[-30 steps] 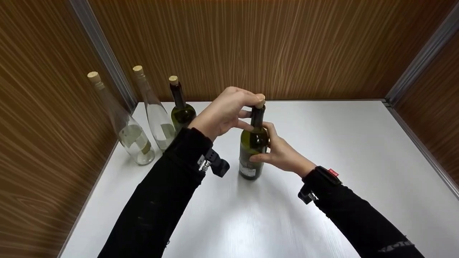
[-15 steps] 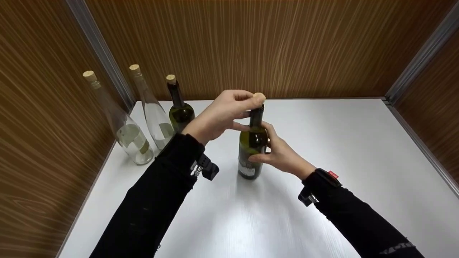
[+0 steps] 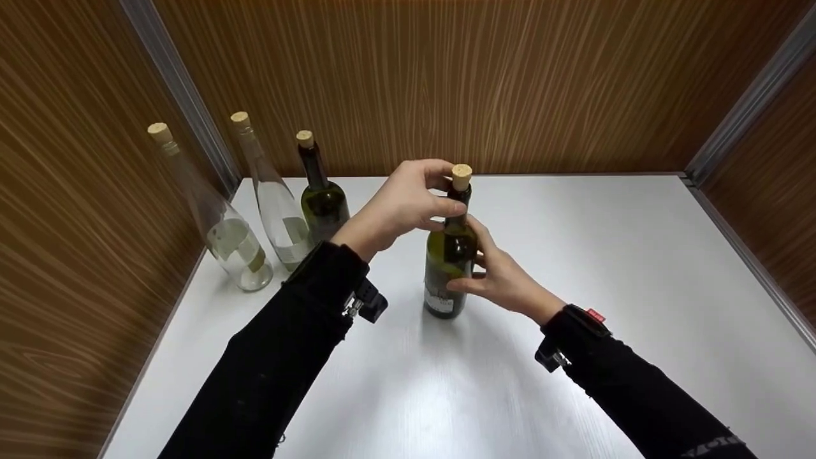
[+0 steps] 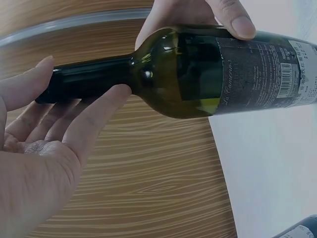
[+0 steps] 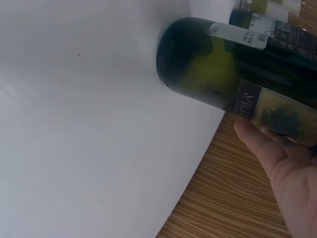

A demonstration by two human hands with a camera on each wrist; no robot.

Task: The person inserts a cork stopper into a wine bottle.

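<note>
Green bottle [image 3: 450,255] gripped by right hand [image 3: 503,274], left hand [image 3: 401,204] fingers loose beside neck, three corked bottles [image 3: 274,204] behind.

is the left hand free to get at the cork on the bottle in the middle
Probably yes. The left hand sits by the neck just below the cork, which sticks up uncovered. The right hand holds the bottle lower down, out of the way.

Dark green bottle [image 3: 449,255], upright mid-bench [image 3: 574,255], labelled, pale cork [image 3: 461,176] protruding from its black-foiled neck.
</note>
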